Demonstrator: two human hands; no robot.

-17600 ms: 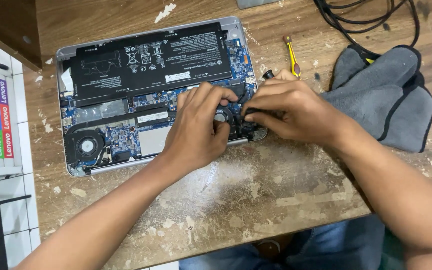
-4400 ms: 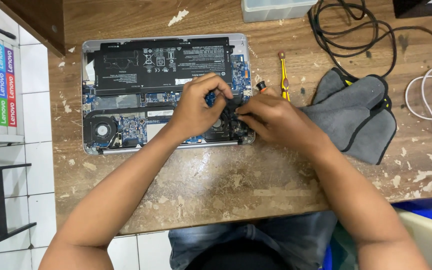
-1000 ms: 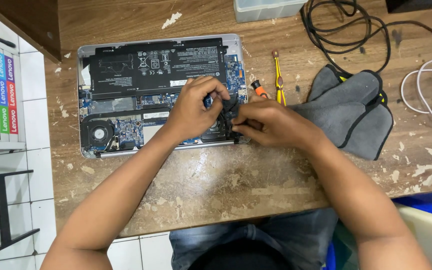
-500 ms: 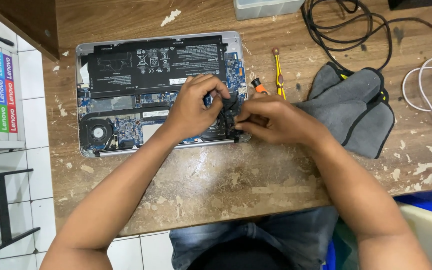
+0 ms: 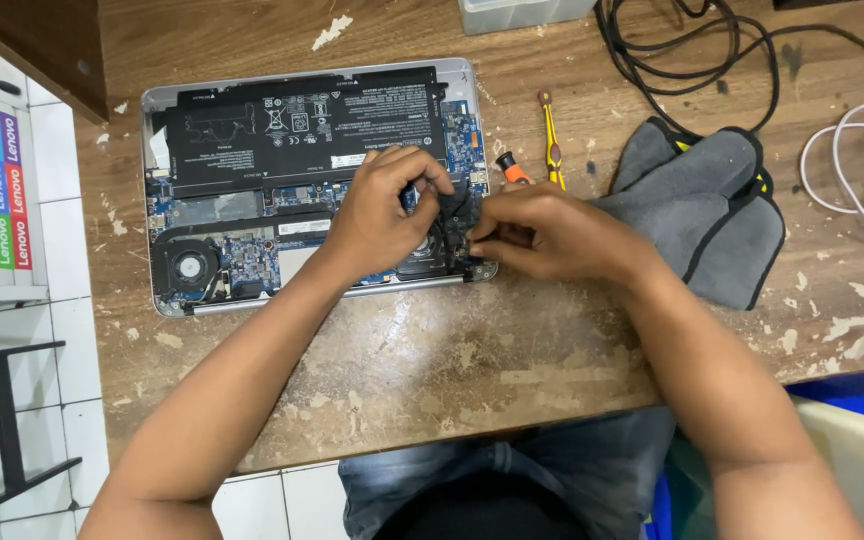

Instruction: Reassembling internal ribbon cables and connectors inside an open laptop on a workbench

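An opened silver laptop (image 5: 304,300) lies bottom-up on the worn wooden bench, showing a black battery (image 5: 302,125), a blue board and a round fan (image 5: 190,268) at lower left. My left hand (image 5: 384,210) and my right hand (image 5: 542,232) meet over the right end of the board. Both pinch a small black part (image 5: 452,212) there, lifted slightly and tilted. The fingers hide how the part joins the board.
A yellow screwdriver (image 5: 550,140) and an orange-handled tool (image 5: 510,166) lie right of the laptop. A grey cloth (image 5: 702,205) sits beside my right wrist. Black cables (image 5: 682,45) and a white cable (image 5: 852,160) lie at back right. A clear plastic box (image 5: 522,12) stands at the far edge.
Both hands have stayed at the laptop's right end. The black part between the fingers now sits a little more upright; the camera view has shifted slightly.
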